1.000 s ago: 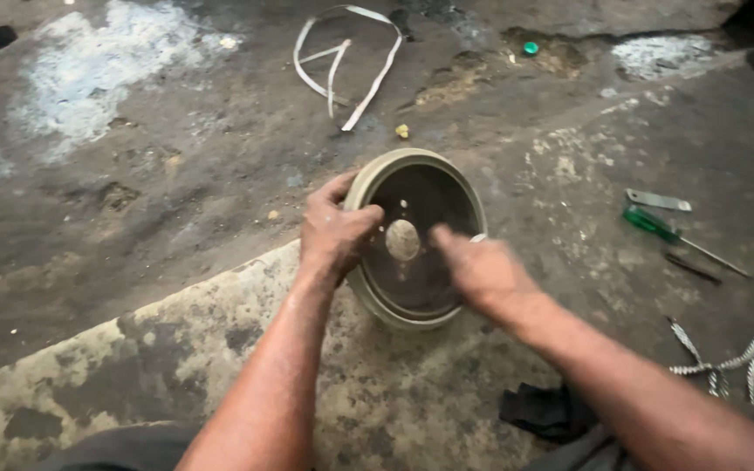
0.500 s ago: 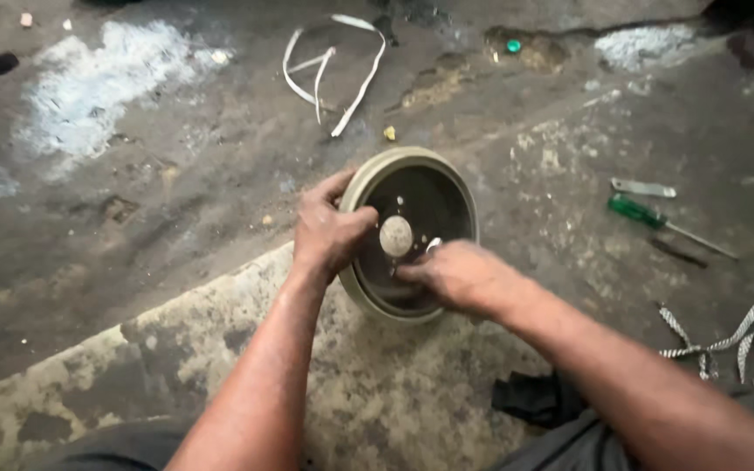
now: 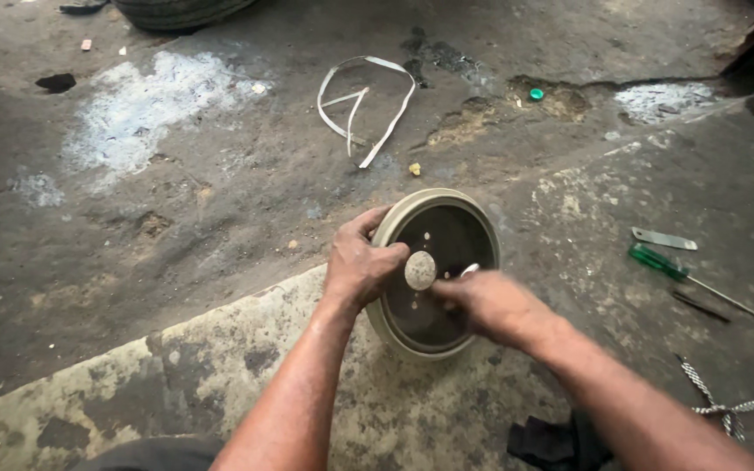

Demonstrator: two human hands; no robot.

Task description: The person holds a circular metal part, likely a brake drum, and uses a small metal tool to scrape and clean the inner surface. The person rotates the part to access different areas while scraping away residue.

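Down on the concrete floor (image 3: 176,366) sits a round metal drum (image 3: 436,270), pale rim up and dark hollow open to the camera, and both hands are on it. The left hand (image 3: 361,266) clamps the rim on the drum's left side, fingers (image 3: 368,222) curled over the edge and pressed together, thumb reaching in toward the pale round hub (image 3: 420,269) at the centre. The right hand (image 3: 492,305) is inside the hollow, just right of the hub, fingers bunched and pinching a small shiny metal piece (image 3: 469,269); what that piece is cannot be told from here.

Everything else lies around the drum. Right of it, well apart, a green-handled screwdriver (image 3: 682,275) lies flat on the floor with a thin grey metal strip (image 3: 663,238) just above it. Farther right and lower, a striped cord (image 3: 743,406) snakes along the floor. Beyond the drum, a bent white band (image 3: 366,105) loops on the dirty floor, with a small yellow scrap (image 3: 414,168) between band and drum. Below the drum, near the right forearm, a dark rag (image 3: 551,440) lies crumpled.
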